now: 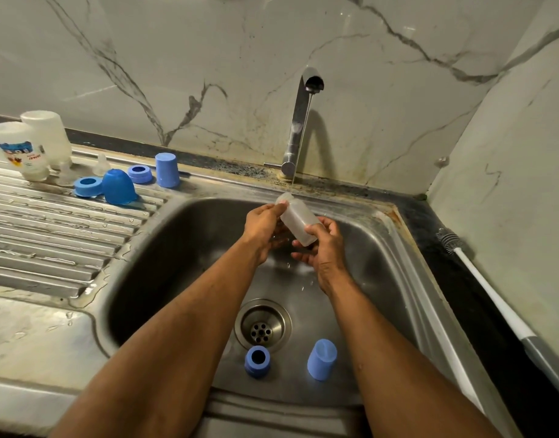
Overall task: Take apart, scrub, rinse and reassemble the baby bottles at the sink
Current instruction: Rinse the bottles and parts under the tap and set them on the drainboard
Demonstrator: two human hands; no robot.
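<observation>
From the head view, I have the bare bottle body (298, 221) tilted at centre frame, its open mouth up under the thin stream from the tap (300, 121). My left hand (265, 226) pinches it near the mouth; my right hand (322, 248) curls around its base, so both grips are closed on the bottle. I judge this to be the rinse step for this bottle. Next calls for tipping it to drain, then setting it upside down with the others, keeping a firm hold since it looks wet and slippery.

Below, in the sink (183, 248) near the drain (263, 325), lie a blue collar ring (257, 361) and a blue cap (322, 358), probably not yet rinsed.

At upper left, the ribbed draining surface (50, 235) carries two upturned bottles (28, 147), clear teats, two blue rings and two blue caps. A bottle brush (492, 298) lies along the dark ledge at right. Veined marble walls stand behind.
</observation>
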